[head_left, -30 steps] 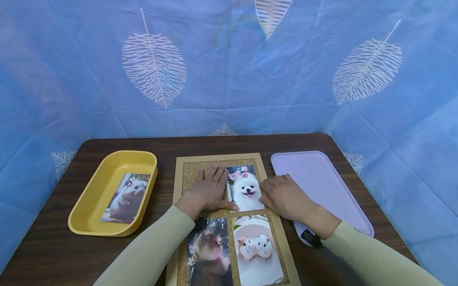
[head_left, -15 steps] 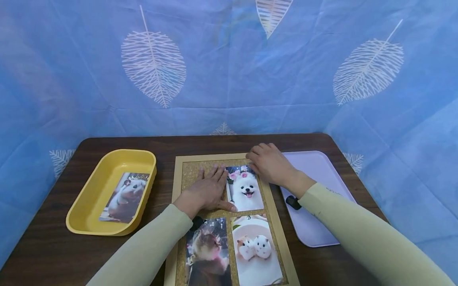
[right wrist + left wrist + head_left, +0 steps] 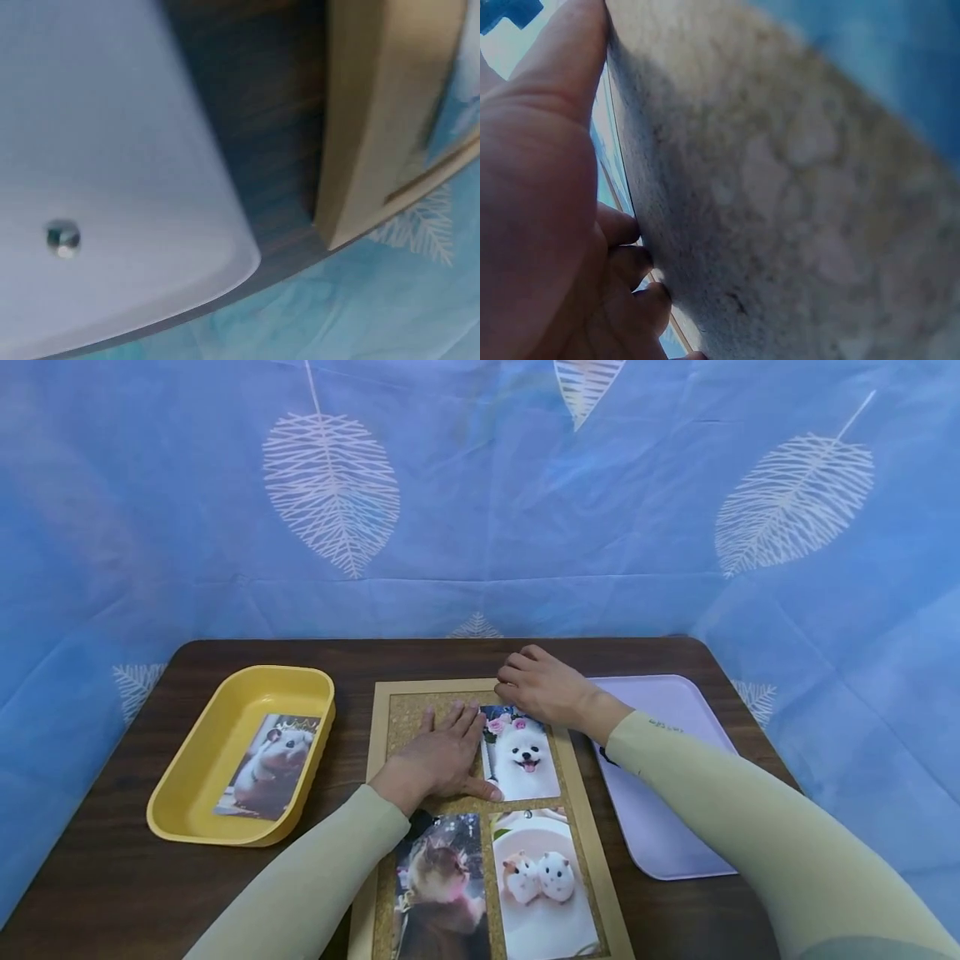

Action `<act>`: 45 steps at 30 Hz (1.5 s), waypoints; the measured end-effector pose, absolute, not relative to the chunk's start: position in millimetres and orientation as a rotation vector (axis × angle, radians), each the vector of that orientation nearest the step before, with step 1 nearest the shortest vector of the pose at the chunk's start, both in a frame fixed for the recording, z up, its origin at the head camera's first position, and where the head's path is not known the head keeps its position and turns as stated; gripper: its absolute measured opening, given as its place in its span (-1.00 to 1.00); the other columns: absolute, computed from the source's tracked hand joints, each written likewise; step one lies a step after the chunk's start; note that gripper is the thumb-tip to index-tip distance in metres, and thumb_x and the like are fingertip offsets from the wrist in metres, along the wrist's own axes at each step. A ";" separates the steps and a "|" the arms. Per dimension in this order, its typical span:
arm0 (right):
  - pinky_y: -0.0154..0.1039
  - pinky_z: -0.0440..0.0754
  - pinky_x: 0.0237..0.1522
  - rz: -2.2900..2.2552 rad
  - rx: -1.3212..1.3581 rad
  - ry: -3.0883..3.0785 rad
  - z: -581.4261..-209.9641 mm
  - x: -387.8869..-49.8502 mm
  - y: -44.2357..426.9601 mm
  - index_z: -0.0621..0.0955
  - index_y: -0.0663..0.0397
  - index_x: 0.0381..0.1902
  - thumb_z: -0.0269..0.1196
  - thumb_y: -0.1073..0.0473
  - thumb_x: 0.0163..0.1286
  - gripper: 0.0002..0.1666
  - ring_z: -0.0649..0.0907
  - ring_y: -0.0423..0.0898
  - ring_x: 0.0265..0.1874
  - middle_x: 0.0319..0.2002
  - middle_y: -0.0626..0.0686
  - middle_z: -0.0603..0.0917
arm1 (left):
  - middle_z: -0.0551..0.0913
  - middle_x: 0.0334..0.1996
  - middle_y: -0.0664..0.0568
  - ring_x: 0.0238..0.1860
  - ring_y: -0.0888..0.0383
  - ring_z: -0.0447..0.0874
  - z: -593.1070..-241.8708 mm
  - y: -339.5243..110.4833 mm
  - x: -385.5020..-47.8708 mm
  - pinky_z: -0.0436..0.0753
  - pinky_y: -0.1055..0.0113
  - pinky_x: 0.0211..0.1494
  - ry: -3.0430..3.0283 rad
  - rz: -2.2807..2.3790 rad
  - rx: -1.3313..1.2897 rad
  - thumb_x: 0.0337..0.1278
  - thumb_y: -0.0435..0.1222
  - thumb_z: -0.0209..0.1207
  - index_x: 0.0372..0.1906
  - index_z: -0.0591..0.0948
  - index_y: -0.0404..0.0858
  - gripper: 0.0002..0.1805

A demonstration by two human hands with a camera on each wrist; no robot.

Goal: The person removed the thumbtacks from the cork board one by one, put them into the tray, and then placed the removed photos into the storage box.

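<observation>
My left hand point(image 3: 435, 758) lies flat with spread fingers on a wood-framed cork board point(image 3: 380, 727), its thumb and fingertips along the left edge of a white dog photo point(image 3: 525, 768). In the left wrist view its fingers point(image 3: 619, 225) touch the cork. At the top edge of that photo, my right hand point(image 3: 543, 689) has bent fingers; whatever may sit between the fingertips is hidden. Two more photos are on the board's lower half: a crowned animal point(image 3: 438, 893) and two hamsters point(image 3: 543, 877), each with a small pin at its top.
A yellow tray point(image 3: 168, 802) at the left holds a hamster photo point(image 3: 272, 768). On the right is a lavender tray point(image 3: 675, 835), partly under my right forearm. A silver pushpin point(image 3: 63, 238) lies on it in the right wrist view. Blue cloth point(image 3: 480, 527) hangs behind the table.
My right hand has moved from the dog photo's right edge up and left to its top edge. The left hand has stayed in place on the board. The head view has shifted slightly.
</observation>
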State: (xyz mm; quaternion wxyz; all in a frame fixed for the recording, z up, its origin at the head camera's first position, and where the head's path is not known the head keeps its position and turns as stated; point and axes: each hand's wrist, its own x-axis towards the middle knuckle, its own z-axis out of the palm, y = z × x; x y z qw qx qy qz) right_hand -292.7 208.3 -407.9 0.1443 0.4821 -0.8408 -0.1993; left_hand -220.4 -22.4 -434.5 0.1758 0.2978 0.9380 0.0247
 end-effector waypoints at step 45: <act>0.02 0.49 0.20 -0.943 1.852 -1.926 -416.1 -321.5 203.0 0.73 -0.18 -0.04 0.16 -0.03 0.64 -0.77 0.54 -0.02 0.09 0.06 -0.07 0.66 | -0.29 0.75 -0.01 0.74 -0.03 -0.36 -432.8 -17.7 -221.7 -0.16 -0.25 0.71 2.632 -0.023 0.781 0.10 0.60 0.01 0.75 -0.15 -0.14 0.35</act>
